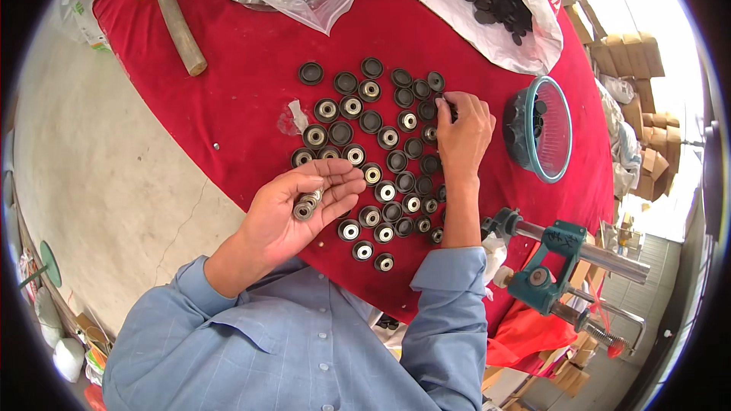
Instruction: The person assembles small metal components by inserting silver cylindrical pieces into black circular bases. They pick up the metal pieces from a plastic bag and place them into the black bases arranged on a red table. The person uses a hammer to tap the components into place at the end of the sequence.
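Observation:
Palm up over the near left of the layout, my left hand [301,209] cradles a short stack of small metal ball bearings [304,207] between thumb and curled fingers. Round black caps [371,122] are spread in loose rows on the red cloth. Many of them carry a silver bearing [387,192] in the middle; others show only their dark hollow. My right hand [463,133] is at the far right side of the rows, back upward, fingertips brought together among the caps. Whatever is in those fingers is mostly hidden; a dark edge shows beside them.
A mallet [179,27] lies far left. Behind the rows are a clear bag of bearings [335,4] and a white sack [533,53] of black discs. At right stand a blue-rimmed basket [569,137] and a green clamp-like tool [544,278]. The cloth-covered table [251,99] ends at left above concrete.

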{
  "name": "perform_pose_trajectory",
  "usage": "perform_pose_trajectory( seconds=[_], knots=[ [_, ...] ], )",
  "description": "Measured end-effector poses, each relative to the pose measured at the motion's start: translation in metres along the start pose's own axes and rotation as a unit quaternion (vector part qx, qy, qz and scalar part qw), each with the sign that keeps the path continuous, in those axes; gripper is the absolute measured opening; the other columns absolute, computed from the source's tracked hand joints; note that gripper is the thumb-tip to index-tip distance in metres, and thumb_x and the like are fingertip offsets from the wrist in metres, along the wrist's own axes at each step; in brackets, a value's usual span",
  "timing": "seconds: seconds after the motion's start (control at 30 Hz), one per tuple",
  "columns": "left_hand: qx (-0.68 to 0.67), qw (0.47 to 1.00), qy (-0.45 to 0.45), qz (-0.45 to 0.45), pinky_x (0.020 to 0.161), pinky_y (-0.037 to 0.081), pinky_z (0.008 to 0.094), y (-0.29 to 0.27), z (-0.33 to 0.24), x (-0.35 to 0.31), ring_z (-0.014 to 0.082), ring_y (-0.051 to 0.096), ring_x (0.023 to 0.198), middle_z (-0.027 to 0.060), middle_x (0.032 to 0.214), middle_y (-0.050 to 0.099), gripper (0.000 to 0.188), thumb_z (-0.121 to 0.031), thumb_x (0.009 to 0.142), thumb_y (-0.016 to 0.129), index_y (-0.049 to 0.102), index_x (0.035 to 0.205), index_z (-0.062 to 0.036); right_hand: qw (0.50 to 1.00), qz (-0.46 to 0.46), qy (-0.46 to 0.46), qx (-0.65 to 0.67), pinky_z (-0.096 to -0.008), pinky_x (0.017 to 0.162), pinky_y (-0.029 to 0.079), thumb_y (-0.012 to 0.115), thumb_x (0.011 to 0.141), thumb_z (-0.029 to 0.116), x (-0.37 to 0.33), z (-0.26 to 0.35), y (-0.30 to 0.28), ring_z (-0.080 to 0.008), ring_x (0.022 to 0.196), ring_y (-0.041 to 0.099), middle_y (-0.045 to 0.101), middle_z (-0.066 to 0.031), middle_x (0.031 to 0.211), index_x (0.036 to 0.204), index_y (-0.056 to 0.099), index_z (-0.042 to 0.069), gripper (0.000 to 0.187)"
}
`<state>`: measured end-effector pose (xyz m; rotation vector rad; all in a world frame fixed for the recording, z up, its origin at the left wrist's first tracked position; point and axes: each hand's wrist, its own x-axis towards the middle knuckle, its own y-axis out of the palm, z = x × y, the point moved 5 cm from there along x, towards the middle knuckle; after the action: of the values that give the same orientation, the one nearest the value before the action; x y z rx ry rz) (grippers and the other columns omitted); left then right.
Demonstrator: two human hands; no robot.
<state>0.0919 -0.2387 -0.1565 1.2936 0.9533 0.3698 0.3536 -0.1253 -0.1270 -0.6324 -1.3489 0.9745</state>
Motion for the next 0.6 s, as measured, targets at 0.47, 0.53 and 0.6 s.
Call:
perform_pose_trajectory(
  seconds=[0.47, 0.53, 0.6],
  knots=[
    [-0.021, 0.999, 0.000, 0.028, 0.118, 0.050, 0.0471, -0.001, -0.001, 0.003, 0.0363, 0.062, 0.133, 0.0279, 0.137, 0.063, 0.042, -0.001, 0.101, 0.046, 0.055, 0.139, 0.0125, 0.998, 0.009, -0.042, -0.054, -0.0438, 0.097, 0.047, 0.070, 0.086, 0.000, -0.026, 0.019, -0.007, -0.0257, 0.107, 0.066, 0.072, -0.0044, 0.115, 0.115, 0.079, 0.005, 0.030],
    [-0.022, 0.999, -0.004, 0.027, 0.118, 0.050, 0.0473, -0.001, -0.001, 0.003, 0.0368, 0.062, 0.133, 0.0280, 0.137, 0.063, 0.042, -0.001, 0.101, 0.045, 0.055, 0.139, 0.0128, 0.997, 0.021, -0.038, -0.066, -0.0436, 0.098, 0.047, 0.070, 0.084, -0.001, -0.029, 0.022, -0.010, -0.0255, 0.109, 0.066, 0.073, -0.0041, 0.116, 0.116, 0.079, 0.005, 0.034],
    [-0.024, 0.999, -0.008, 0.028, 0.118, 0.050, 0.0475, -0.001, 0.000, 0.002, 0.0372, 0.061, 0.133, 0.0284, 0.138, 0.063, 0.042, -0.002, 0.101, 0.045, 0.055, 0.140, 0.0131, 0.996, 0.025, -0.046, -0.075, -0.0433, 0.097, 0.046, 0.070, 0.083, -0.001, -0.029, 0.025, -0.010, -0.0253, 0.111, 0.066, 0.073, -0.0033, 0.117, 0.116, 0.079, 0.005, 0.035]
  ],
)
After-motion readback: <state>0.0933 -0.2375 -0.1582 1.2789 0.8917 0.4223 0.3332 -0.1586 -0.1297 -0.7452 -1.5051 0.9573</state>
